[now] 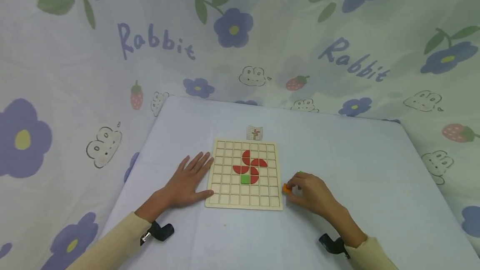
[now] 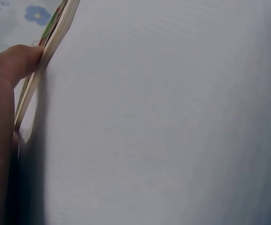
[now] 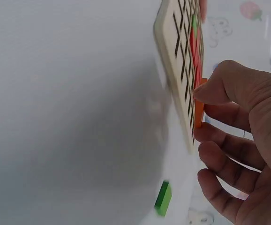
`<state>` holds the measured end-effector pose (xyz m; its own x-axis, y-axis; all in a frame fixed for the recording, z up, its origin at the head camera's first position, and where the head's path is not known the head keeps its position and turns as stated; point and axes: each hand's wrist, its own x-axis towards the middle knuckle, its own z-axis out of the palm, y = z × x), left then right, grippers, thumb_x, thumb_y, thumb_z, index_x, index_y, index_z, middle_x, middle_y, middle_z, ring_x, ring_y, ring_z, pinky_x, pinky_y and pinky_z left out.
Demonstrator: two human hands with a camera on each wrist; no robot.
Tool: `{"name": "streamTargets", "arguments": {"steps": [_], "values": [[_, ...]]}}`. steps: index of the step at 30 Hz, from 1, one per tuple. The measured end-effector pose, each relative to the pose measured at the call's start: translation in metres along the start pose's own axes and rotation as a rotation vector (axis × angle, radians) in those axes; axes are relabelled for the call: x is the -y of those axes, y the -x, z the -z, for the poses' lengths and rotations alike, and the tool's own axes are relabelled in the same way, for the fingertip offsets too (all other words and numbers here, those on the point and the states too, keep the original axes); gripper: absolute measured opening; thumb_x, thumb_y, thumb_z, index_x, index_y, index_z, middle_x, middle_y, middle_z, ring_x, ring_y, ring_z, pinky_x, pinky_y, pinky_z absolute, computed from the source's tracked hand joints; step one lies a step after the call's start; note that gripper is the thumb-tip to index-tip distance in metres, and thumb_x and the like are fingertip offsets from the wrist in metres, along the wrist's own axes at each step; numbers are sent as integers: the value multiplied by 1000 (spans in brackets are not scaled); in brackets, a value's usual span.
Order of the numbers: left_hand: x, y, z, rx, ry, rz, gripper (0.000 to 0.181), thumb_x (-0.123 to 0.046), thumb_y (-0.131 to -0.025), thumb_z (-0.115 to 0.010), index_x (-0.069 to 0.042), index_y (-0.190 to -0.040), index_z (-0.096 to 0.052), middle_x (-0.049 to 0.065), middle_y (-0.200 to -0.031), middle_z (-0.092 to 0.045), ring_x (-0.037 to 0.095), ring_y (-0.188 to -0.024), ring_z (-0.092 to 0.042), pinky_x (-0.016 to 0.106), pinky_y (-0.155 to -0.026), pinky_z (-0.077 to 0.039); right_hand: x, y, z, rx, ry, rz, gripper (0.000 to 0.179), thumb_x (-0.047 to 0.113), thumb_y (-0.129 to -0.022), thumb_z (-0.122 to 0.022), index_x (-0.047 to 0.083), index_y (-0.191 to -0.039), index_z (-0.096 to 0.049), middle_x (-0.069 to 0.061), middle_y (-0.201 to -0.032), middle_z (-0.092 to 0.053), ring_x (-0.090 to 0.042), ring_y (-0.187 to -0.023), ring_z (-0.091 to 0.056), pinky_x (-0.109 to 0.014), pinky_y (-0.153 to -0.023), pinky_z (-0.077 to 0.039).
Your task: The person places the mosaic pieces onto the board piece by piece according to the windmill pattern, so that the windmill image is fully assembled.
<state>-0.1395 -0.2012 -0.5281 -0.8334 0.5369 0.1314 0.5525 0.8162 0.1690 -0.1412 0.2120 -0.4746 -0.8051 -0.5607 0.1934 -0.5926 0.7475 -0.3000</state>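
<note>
A square wooden grid board (image 1: 228, 198) lies on the white table, with several red rounded pieces (image 1: 258, 162) and one green square piece (image 1: 245, 179) set in its cells. My left hand (image 1: 189, 180) is spread flat at the board's left edge; in the left wrist view its thumb (image 2: 25, 61) touches the board's side. Just off the right edge, my right hand (image 1: 309, 191) pinches an orange piece (image 3: 199, 110) between thumb and fingers, its other fingers loosely bent. A loose green piece (image 3: 163, 199) lies on the table near the right hand, mostly hidden behind it in the head view.
A small pattern card (image 1: 255, 133) with a printed grid lies just beyond the board's far edge. Behind the table hangs a curtain (image 1: 225, 66) printed with flowers, rabbits and strawberries. Black wrist cameras (image 1: 163, 231) sit at both sleeves.
</note>
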Motion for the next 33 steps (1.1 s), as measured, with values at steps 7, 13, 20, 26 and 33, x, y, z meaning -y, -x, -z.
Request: {"name": "streamTargets", "arguments": {"steps": [7,13,20,26,33], "values": [[0,0,1,0,7,-5,96,-70,-89,-47,-6,-157,-22,12,-163,-15,34,-148,-12,59,-114,-9,23,-34,-10,8,-44,148,17,22,-71,-86,19,-83,-74,10,-85,-68,-9,-75,-61,-28,-69,-52],[0,1,1,31,-3,13,97,-72,-90,-43,-8,-158,-18,10,-164,-11,31,-149,-7,57,-116,-5,42,-62,-25,-34,-105,259,11,20,-72,-81,19,-82,-75,10,-78,-67,-8,-69,-59,-28,-66,-50],[1,0,0,45,-3,19,96,-72,-90,-42,-9,-158,-15,9,-164,-9,29,-149,-4,55,-116,-3,60,-83,-41,-71,-81,357,13,17,-71,-77,21,-83,-77,13,-75,-65,-1,-67,-53,-21,-60,-43],[1,0,1,42,-4,21,97,-72,-90,-42,-9,-158,-16,9,-164,-9,29,-149,-5,55,-116,-3,67,-88,-51,-72,30,420,12,15,-70,-78,22,-79,-77,12,-70,-60,-4,-61,-48,-24,-57,-37],[1,0,0,48,2,27,97,-74,-90,-40,-9,-158,-16,9,-164,-9,29,-149,-5,55,-116,-4,68,-83,-49,-22,131,404,11,21,-73,-83,23,-83,-78,11,-78,-64,-7,-70,-57,-28,-62,-38]]}}
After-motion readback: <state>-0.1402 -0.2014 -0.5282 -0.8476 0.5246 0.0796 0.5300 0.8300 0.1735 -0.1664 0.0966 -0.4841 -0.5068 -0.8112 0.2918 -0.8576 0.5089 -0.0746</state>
